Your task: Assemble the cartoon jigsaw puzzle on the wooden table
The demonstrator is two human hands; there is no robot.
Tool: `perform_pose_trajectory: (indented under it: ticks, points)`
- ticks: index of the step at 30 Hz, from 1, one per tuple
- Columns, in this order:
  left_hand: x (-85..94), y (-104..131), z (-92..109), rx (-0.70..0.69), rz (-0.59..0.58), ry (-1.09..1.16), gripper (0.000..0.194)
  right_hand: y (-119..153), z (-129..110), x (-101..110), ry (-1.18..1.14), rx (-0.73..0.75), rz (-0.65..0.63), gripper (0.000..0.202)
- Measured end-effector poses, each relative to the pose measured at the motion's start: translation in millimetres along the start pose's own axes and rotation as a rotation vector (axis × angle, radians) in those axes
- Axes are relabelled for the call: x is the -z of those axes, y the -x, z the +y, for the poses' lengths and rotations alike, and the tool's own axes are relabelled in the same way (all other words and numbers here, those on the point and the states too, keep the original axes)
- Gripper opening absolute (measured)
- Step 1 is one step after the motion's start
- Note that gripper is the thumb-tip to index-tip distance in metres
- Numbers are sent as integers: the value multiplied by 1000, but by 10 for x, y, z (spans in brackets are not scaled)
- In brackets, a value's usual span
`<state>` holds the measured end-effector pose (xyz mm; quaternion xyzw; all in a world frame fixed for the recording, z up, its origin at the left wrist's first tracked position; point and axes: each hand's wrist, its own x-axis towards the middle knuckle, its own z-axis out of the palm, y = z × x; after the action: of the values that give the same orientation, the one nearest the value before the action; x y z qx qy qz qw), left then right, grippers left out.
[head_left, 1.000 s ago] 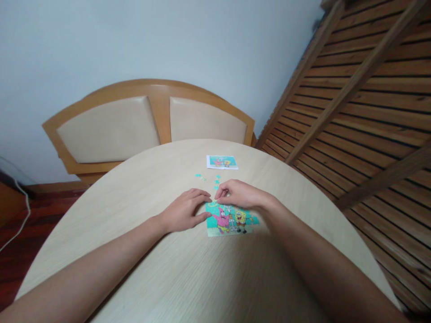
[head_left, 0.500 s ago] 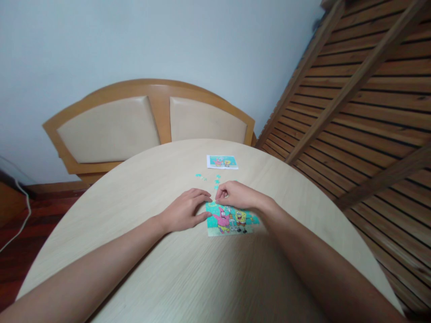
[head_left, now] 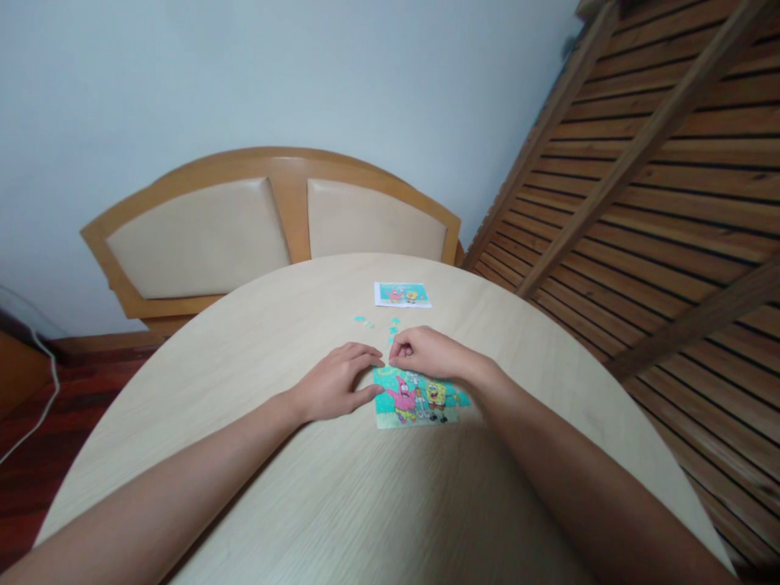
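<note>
A jigsaw puzzle [head_left: 405, 414] with a pink starfish and a yellow sponge figure lies flat on the table, mostly joined up. At its left edge rests my left hand [head_left: 338, 382], fingers apart, fingertips and thumb touching the upper left corner and side. My right hand [head_left: 430, 352] is closed in a pinch over the top edge, on a puzzle piece that its fingertips largely hide. This hand also covers part of the puzzle's upper right. Just beyond, several loose teal puzzle pieces [head_left: 394, 330] lie on the wood.
Farther back on the round wooden table [head_left: 292, 487] is a reference picture [head_left: 403, 294] on white paper with the same figures. More loose pieces [head_left: 361, 319] lie left of it. A padded chair back [head_left: 298, 203] stands behind; wooden slats [head_left: 639, 179] rise on the right.
Both hands stay nearly in place at the puzzle's top left. The right fingertips have shifted only very slightly; the view has moved a little.
</note>
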<state>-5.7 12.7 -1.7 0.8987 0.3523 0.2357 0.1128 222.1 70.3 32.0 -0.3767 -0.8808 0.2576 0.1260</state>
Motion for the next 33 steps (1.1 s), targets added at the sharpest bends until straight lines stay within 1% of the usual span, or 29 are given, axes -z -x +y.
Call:
perform_pose_trajectory:
  ticks: [4, 6, 8, 11, 14, 17, 20, 23, 28, 31, 33]
  points:
    - [-13, -1, -6, -6, 14, 10, 35, -50, 48, -132, 106, 121, 218, 25]
    - [-15, -1, -8, -11, 19, 15, 34, -66, 81, -217, 138, 135, 231, 33]
    - [-14, -2, -6, -14, 20, 17, 33, -74, 123, -283, 157, 129, 197, 37]
    - [-9, -4, -1, -8, 14, 15, 32, -80, 200, -303, 168, 129, 206, 34]
    - [-6, -6, 4, -4, 11, 13, 32, -84, 296, -236, 166, 117, 271, 25]
    - [-5, -9, 4, -4, 10, 9, 31, -80, 389, -153, 165, 70, 322, 16]
    - [-7, -11, 3, -7, 16, 7, 30, -74, 428, -128, 173, 44, 345, 18]
    - [-10, -8, 0, -8, 21, 10, 31, -93, 382, -177, 174, 68, 336, 28]
    - [-9, 1, -4, -9, 17, 4, 32, -183, 261, -307, 190, 113, 219, 43]
    - [-5, 3, -4, -8, 7, -3, 33, -224, 242, -350, 214, 104, 147, 47]
    - [-2, 3, -2, -8, 6, 1, 33, -233, 239, -349, 226, 96, 122, 47]
